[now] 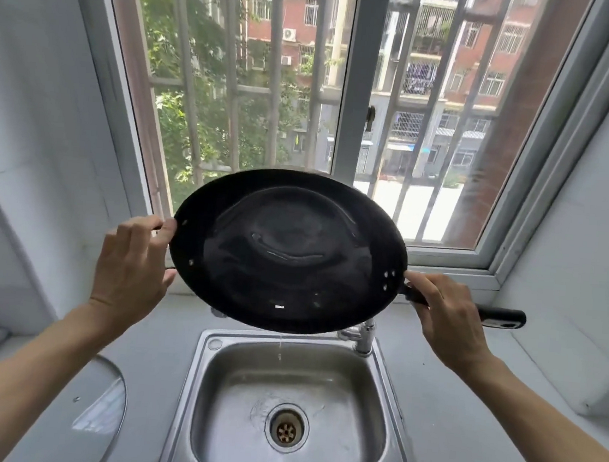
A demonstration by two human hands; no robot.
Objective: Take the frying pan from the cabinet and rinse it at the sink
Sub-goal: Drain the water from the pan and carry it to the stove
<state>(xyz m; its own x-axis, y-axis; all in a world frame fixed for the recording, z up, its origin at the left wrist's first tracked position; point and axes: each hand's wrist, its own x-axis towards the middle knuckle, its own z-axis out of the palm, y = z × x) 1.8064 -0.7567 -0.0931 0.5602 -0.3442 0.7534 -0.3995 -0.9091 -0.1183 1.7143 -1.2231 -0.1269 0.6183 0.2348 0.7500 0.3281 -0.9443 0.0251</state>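
A black frying pan (288, 251) is held in the air above the steel sink (204, 388), tilted with its inside facing me. Water pools in its middle, and a few drops fall from its lower rim into the basin. My left hand (132, 267) grips the pan's left rim at the small side handle. My right hand (446, 317) is closed around the long black handle (501, 316), which sticks out to the right. The tap (362, 337) is partly hidden behind the pan's lower right edge.
A glass lid (103, 412) lies on the grey counter (464, 410) left of the sink. A barred window (308, 83) fills the wall just behind the pan. White walls close in on both sides. The sink drain (286, 431) sits in the wet basin.
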